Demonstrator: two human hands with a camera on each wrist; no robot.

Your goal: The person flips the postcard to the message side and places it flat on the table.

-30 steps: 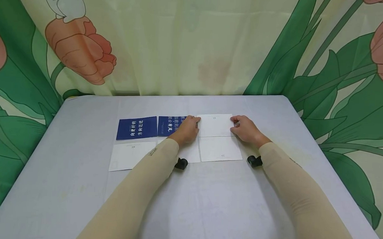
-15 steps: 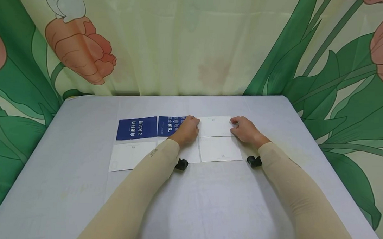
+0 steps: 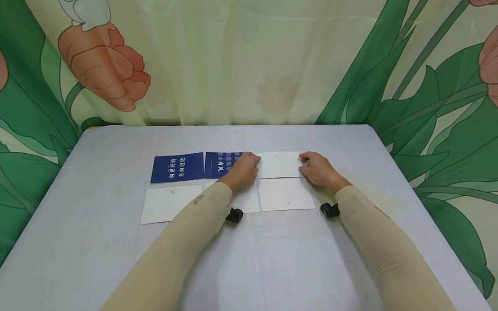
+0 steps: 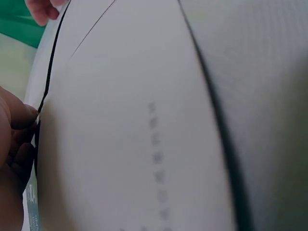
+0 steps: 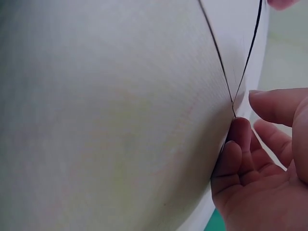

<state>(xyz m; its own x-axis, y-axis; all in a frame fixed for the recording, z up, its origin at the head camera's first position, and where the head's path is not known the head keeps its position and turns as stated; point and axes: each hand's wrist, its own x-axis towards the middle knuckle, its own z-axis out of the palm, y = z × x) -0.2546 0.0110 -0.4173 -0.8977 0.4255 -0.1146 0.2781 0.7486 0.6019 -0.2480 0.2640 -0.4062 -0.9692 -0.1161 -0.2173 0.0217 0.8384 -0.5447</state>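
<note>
At the right end of the back row, a white card [image 3: 278,165] lies with small print on its face. My left hand [image 3: 241,170] is at its left edge, thumb tip touching that edge in the left wrist view; whether the fingers pinch it is hard to tell. My right hand [image 3: 320,169] is at the opposite edge. In the right wrist view its thumb [image 5: 274,105] is apart from the fingers, whose tips touch near the card's corner. Partly covered by the left hand is a blue card [image 3: 220,165] with white characters. Another blue card [image 3: 177,167] lies farther left.
A front row holds a left white card [image 3: 167,203], a middle white card [image 3: 249,202] partly behind the left arm, and a right white card [image 3: 287,195]. All lie on a white-covered table [image 3: 278,262]. A printed curtain [image 3: 236,59] hangs behind the table's far edge.
The far edge of the back-right white card has come slightly nearer, and the card now lies lower. Both hands stay almost in place at its sides.
</note>
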